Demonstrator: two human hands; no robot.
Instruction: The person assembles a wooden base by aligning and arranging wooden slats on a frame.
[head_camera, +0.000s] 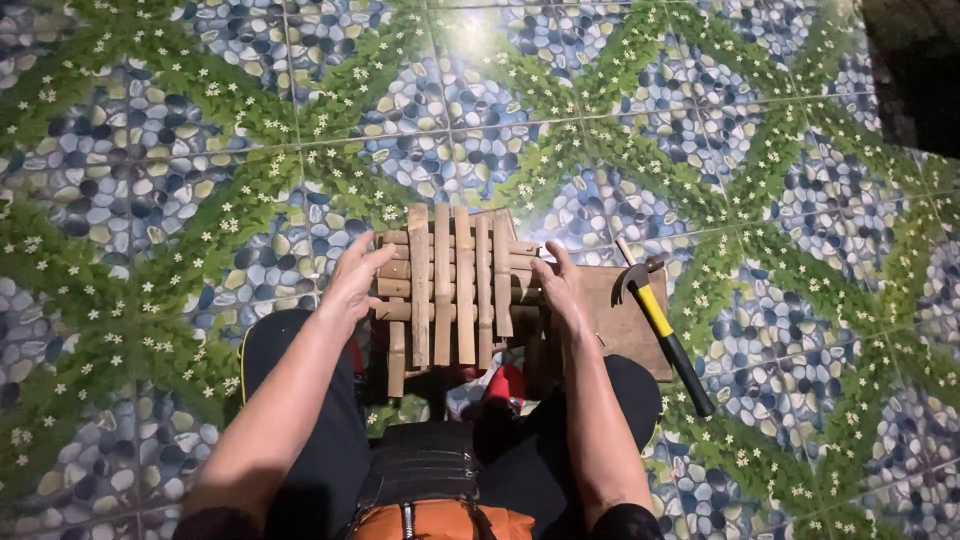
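A small frame of bamboo slats (455, 285) stands on the tiled floor between my knees, several upright strips laid across horizontal rods. My left hand (352, 280) presses against its left side, fingers spread along the rods. On the opposite side my right hand (560, 290) grips the ends of the rods. A claw hammer (660, 325) with a yellow and black handle lies just right of my right hand, untouched.
A flat brown board (625, 325) lies under the hammer and beside the frame. A red object (505, 385) shows below the frame between my legs. The floor (170, 170) is tiled with a pebble and green leaf pattern. A dark opening sits at the top right.
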